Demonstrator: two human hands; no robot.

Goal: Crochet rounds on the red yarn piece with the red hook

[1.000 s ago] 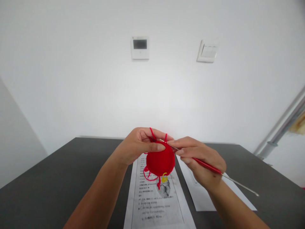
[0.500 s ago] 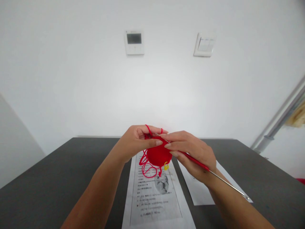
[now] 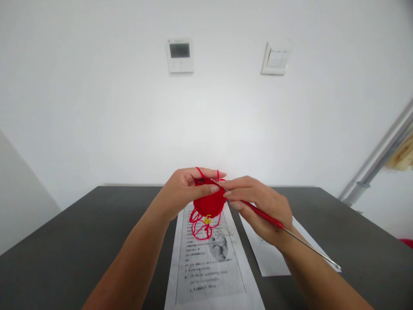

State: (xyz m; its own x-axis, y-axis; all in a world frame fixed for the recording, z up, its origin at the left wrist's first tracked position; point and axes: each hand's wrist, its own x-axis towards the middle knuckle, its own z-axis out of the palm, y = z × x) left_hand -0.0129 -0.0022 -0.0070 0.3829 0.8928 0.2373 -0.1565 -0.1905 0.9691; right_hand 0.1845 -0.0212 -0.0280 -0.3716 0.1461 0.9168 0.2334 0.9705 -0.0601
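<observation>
- Toward the table's (image 3: 64, 249) far edge, roughly midway between its far corners, we've got the red round yarn piece (image 3: 209, 206) held over the printed sheet (image 3: 211, 286).
- Our left hand (image 3: 182, 191) pinches it: thumb on the near face, index finger stretched along the top, red strand (image 3: 200, 172) draped over that finger.
- Our right hand (image 3: 263, 202) grips the red-handled hook (image 3: 266, 216), fingertips right by the piece's upper right rim.
- Hook tip sits at the top rim, next to the left thumb. Can't tell if it's through a stitch.
- Hook's back end points toward the table's near right corner, above the second sheet (image 3: 269, 261).
- Yellow marker (image 3: 208, 220) at the bottom rim; loose yarn loops (image 3: 201, 238) below.
- To do this well, we'd pinch close to the tip so the rim can't flex, tension the strand evenly, roll the hook rather than shove.
- Likely risks: split strand, snagged loops. We'd want both loops and marker clear of the tip.
</observation>
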